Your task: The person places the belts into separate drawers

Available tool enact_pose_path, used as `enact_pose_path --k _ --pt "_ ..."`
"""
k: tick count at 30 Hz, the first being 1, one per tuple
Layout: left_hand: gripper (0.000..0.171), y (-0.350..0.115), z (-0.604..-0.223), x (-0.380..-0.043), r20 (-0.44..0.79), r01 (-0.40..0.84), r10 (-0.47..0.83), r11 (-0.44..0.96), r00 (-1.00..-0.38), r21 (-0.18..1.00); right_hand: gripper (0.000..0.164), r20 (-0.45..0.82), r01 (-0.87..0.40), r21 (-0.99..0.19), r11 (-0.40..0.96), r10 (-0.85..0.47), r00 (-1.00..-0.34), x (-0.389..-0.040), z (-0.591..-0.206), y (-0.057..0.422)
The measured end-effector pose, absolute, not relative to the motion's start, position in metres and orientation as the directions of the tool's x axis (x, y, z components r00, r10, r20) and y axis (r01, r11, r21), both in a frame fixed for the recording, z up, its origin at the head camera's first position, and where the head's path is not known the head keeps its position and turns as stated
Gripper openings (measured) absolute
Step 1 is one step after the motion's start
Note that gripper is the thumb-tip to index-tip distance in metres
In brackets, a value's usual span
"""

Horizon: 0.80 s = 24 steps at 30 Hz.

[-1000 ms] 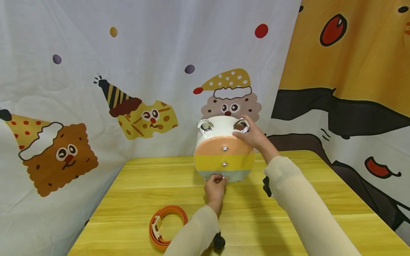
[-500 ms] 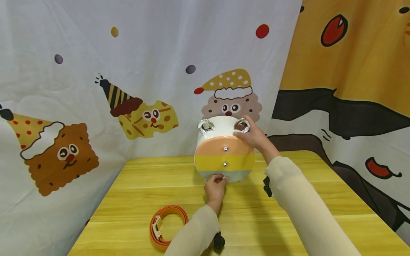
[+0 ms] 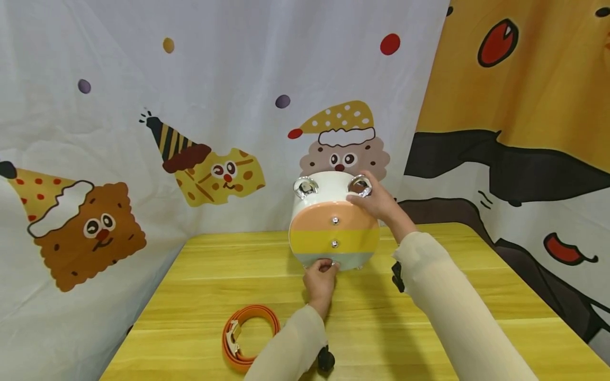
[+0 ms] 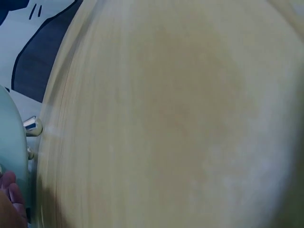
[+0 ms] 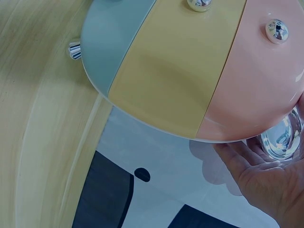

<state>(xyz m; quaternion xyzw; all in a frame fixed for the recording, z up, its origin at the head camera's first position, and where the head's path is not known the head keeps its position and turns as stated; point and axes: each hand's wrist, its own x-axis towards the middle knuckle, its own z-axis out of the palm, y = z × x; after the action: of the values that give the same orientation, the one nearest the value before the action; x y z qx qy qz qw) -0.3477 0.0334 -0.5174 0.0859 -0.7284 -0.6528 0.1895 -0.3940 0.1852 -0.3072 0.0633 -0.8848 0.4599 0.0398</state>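
A rounded white box (image 3: 331, 185) stands at the back of the table, its front split into orange, yellow and pale green drawers. Silver knobs sit on the drawers, and two silver rings rise from the top. My left hand (image 3: 320, 283) pinches at the lowest drawer's knob, which its fingers mostly hide. At the upper right, my right hand (image 3: 378, 203) holds the box by its right ring (image 5: 281, 137). The right wrist view shows the drawer fronts close together. In the left wrist view, only part of the pale green drawer (image 4: 12, 137) and my fingertips appear.
An orange belt (image 3: 257, 311) with a metal buckle lies coiled on the wooden table (image 3: 229, 272), left of my left forearm. Behind the table hangs a white curtain (image 3: 229, 58) printed with cartoon figures. Small silver feet (image 4: 33, 126) support the box.
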Motion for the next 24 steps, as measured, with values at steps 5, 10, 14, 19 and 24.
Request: enact_pose_path --k 5,10,14,19,24 --pt "0.013 0.0365 -0.5161 -0.3459 0.128 0.092 -0.38 0.111 -0.916 0.99 0.071 0.131 -0.151 -0.814 0.561 -0.076 -0.989 -0.3944 -0.3069 0.185" --pt "0.015 0.0378 -0.5161 -0.3456 0.117 0.076 -0.397 0.116 -0.91 0.99 0.074 0.117 -0.137 -0.816 0.562 -0.072 -0.991 -0.3949 -0.3075 0.1844" --pt "0.015 0.0374 -0.5145 -0.3473 0.128 0.085 -0.399 0.124 -0.908 0.989 0.076 0.119 -0.137 -0.812 0.568 -0.068 -0.991 -0.3947 -0.3067 0.1846" --pt "0.014 0.0366 -0.5122 -0.3468 0.132 0.093 -0.387 0.117 -0.913 0.989 0.074 0.117 -0.134 -0.817 0.561 -0.066 -0.991 -0.3937 -0.306 0.1844" --pt "0.014 0.0357 -0.5109 -0.345 0.137 0.096 -0.381 0.123 -0.914 0.988 0.077 0.111 -0.131 -0.821 0.556 -0.069 -0.991 -0.3929 -0.3057 0.1844"
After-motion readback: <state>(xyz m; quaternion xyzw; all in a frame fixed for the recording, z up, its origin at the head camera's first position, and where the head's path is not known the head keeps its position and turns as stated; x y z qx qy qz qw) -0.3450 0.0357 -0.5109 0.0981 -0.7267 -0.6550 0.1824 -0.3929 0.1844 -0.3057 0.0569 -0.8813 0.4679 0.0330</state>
